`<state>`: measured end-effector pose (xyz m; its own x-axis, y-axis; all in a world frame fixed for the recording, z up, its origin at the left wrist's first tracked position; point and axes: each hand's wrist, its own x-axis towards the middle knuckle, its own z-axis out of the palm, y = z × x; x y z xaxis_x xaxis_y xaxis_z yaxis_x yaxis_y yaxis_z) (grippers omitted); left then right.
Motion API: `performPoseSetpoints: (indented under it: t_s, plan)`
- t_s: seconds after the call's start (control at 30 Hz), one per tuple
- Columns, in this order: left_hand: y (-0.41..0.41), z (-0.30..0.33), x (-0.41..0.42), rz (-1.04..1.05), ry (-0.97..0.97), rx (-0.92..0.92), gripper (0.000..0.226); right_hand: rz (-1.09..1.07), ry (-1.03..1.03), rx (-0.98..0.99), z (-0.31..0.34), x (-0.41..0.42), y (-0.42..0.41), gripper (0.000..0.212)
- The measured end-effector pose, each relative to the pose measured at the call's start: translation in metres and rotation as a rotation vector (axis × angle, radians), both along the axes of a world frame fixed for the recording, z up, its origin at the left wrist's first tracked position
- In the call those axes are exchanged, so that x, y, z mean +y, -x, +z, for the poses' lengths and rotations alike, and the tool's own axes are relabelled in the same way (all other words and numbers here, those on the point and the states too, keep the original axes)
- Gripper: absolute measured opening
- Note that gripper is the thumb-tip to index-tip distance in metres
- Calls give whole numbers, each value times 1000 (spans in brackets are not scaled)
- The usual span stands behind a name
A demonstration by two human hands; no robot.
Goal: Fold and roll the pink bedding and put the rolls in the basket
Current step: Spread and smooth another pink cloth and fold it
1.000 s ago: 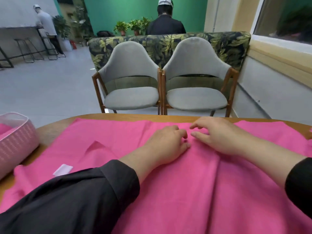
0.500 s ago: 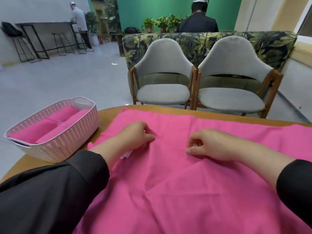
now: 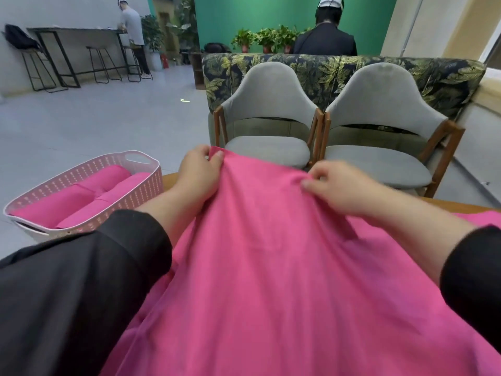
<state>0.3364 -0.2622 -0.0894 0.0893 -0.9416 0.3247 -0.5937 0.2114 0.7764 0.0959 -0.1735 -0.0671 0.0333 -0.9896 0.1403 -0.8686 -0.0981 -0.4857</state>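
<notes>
A large pink bedding sheet [image 3: 271, 267] fills the lower middle of the head view, lifted off the wooden table [image 3: 461, 206]. My left hand [image 3: 199, 172] pinches its far edge at a raised corner. My right hand [image 3: 336, 185] grips the same edge further right, bunching the cloth. A pale pink perforated basket [image 3: 141, 180] stands on the table at the left, holding two pink rolls [image 3: 89, 194] side by side.
Two grey chairs with wooden frames [image 3: 320, 126] stand just beyond the table, backed by a leaf-print sofa [image 3: 339, 74]. A person in black [image 3: 325, 42] sits behind it. Another person [image 3: 132, 25] stands at a high table with stools, far left.
Both hands went from resting on the flat sheet to gripping its far edge and lifting it up toward me. The view has turned left, bringing the basket into sight.
</notes>
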Motion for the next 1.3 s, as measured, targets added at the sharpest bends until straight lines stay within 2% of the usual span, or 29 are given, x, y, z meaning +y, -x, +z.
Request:
performPoseSetpoints:
  t_s: [0.03, 0.07, 0.2, 0.3, 0.37, 0.47, 0.53, 0.63, 0.87, 1.17, 1.3]
  plan:
    - [-3, 0, -8, 23, -18, -1, 23, -63, 29, -116, 6, -9, 4, 22]
    - [-7, -4, -16, 40, -51, -21, 23, -71, -10, -152, 7, -16, 10, 22]
    - [-20, -33, -31, 40, -218, -177, 22, 16, -330, 57, -14, -10, 32, 39]
    - [-24, -47, -35, 34, -233, -240, 26, 31, -440, -5, -24, -6, 51, 33]
    - [-22, -48, -39, 16, -244, -282, 24, -5, -342, -89, -22, -11, 58, 35]
    - [-21, -41, -48, 14, -293, -336, 27, -65, -48, -26, -12, -31, 61, 32]
    - [-22, -37, -52, 37, -335, -368, 29, -66, -66, 104, -16, -42, 60, 32]
    - [-21, -37, -61, 37, -356, -408, 34, -117, -158, 264, -45, -50, 67, 44]
    - [-18, -33, -72, 45, -407, -463, 38, -131, -192, 296, -57, -55, 76, 49]
    - [-27, -35, -83, 120, -551, -279, 46, -203, -195, 485, -65, -66, 66, 54]
    - [-34, -36, -72, 133, -555, -37, 22, -198, -200, 436, -66, -64, 67, 50]
